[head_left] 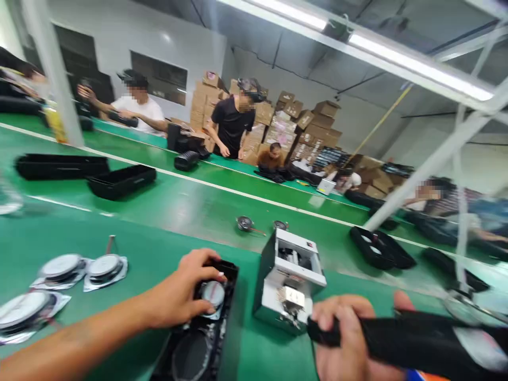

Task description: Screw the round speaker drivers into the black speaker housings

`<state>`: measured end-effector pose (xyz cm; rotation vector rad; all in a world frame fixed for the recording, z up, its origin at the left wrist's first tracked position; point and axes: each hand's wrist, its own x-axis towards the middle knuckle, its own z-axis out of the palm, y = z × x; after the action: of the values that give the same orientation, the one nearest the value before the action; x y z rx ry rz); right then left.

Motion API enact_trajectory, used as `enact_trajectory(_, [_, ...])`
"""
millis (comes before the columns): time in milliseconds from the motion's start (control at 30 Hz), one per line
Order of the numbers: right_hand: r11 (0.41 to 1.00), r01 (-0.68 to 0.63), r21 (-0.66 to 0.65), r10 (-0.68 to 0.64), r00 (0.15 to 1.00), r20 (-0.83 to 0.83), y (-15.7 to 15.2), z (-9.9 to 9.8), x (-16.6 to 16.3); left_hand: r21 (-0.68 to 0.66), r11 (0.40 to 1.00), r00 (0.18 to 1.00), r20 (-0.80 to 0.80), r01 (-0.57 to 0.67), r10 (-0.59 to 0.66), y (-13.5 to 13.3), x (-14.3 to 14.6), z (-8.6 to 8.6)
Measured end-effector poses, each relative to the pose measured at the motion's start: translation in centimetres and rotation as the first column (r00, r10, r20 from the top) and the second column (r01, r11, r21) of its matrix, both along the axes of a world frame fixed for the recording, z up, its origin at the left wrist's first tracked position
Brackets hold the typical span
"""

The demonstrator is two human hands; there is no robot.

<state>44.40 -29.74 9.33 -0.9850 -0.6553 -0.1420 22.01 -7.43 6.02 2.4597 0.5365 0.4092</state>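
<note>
My left hand (188,293) reaches into a long black speaker housing (230,296), thumb and fingers closed about a small round speaker (214,294) there. A larger round opening (191,353) lies nearer me in the same housing. My right hand (347,336) is wrapped round a black electric screwdriver (413,341), held level, with a white label toward its right end. Its left end is beside a grey screw feeder (273,280) on the green mat; blur hides whether they touch. Several loose speakers (61,267) lie left of my forearm.
Black housings (61,166) stand at far left on the green bench, and more open ones (373,247) at right. Two small speakers (245,223) lie behind the feeder. Slanted white posts (428,169) rise from the bench. Several people (234,124) work across it, before stacked cartons (278,127).
</note>
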Motion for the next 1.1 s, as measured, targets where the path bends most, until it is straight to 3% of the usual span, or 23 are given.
enact_trajectory(67, [0.998, -0.028, 0.048, 0.021, 0.99, 0.137, 1.1, 0.5, -0.2, -0.06, 0.995, 0.996, 0.031, -0.084, 0.086, 0.2, -0.4, -1.1])
enact_trajectory(167, [0.999, -0.034, -0.009, 0.035, 0.975, 0.221, 2.8, 0.8, 0.2, -0.21, 0.971, 0.992, 0.018, -0.115, 0.121, 0.2, -0.7, -2.1])
enact_trajectory(467, [0.994, -0.031, -0.108, 0.049, 0.984, 0.169, 2.9, 0.2, 0.4, -0.47, 0.883, 0.996, 0.061, -0.025, 0.061, -3.4, -0.2, -2.7])
enact_trajectory(633, [0.966, -0.118, -0.23, 0.122, 0.993, 0.003, 2.3, -0.2, -0.7, -0.483, 0.876, 0.997, 0.068, 0.01, 0.026, -3.6, -0.3, -2.3])
enact_trajectory(800, [0.944, -0.313, -0.104, 0.3, 0.946, -0.122, 1.5, 0.7, -4.6, -0.505, 0.863, 0.998, 0.035, -0.028, 0.053, -3.7, 0.0, -2.6])
enact_trajectory(933, [0.925, -0.38, -0.018, 0.379, 0.925, -0.042, 2.9, 1.1, -7.0, -0.506, 0.861, 0.997, 0.024, -0.053, 0.076, -4.0, 0.2, -2.4])
enact_trajectory(1100, [0.923, -0.377, -0.084, 0.38, 0.925, 0.028, 5.2, -1.3, -7.7, -0.538, 0.84, 0.996, 0.024, -0.062, 0.089, -4.1, 0.2, -1.9])
